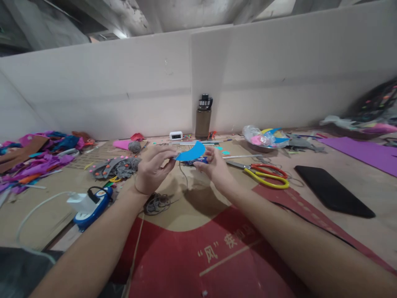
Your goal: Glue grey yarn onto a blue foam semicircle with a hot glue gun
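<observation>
Above the middle of the table, both of my hands hold a curved blue felt piece (192, 152). My left hand (153, 167) pinches its left end between thumb and fingers. My right hand (213, 165) grips its right side, fingers closed round a darker blue bit underneath. A thin grey thread (185, 178) hangs down from the piece toward a tangle of grey yarn (156, 203) on the cardboard.
Red-and-yellow scissors (263, 173) lie right of my hands, a black flat pad (331, 190) farther right. A brown bottle (203, 116) and white clock (175, 135) stand by the wall. Felt scraps (34, 159) pile at left; a blue glue gun (93, 205) lies near my left forearm.
</observation>
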The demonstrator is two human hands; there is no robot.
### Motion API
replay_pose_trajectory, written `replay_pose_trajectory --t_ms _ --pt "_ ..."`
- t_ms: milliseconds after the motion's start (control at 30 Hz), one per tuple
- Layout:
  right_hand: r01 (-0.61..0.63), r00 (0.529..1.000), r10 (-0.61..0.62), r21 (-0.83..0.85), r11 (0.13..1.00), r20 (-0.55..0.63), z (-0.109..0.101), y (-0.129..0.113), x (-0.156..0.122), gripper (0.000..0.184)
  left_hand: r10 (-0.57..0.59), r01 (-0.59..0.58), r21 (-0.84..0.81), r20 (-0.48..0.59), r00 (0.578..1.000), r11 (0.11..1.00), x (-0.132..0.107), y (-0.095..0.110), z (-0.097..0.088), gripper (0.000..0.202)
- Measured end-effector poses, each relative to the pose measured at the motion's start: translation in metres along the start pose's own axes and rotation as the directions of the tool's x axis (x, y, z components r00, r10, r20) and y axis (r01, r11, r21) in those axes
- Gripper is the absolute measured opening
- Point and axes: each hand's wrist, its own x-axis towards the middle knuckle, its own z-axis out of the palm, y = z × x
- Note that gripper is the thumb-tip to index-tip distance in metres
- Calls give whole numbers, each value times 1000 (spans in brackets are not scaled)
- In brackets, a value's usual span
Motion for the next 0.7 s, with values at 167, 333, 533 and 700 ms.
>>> replay_pose_trajectory --t_ms 167,333,533,700 --pt "521 841 -541 -318 792 32 -15 -25 -11 40 59 -61 30 36 998 998 -3 -1 0 16" --pt "682 720 -666 -372 630 193 -14 -34 -23 17 -30 30 7 -93 995 1000 -1 2 2 13" --pt "598 788 -611 -323 733 74 -13 -33 -24 23 -6 6 -18 -14 1000 1000 -3 2 1 18" --pt "651 758 -644 -202 732 106 -12 -33 -27 49 51 -50 -13 56 997 999 -7 5 3 21"
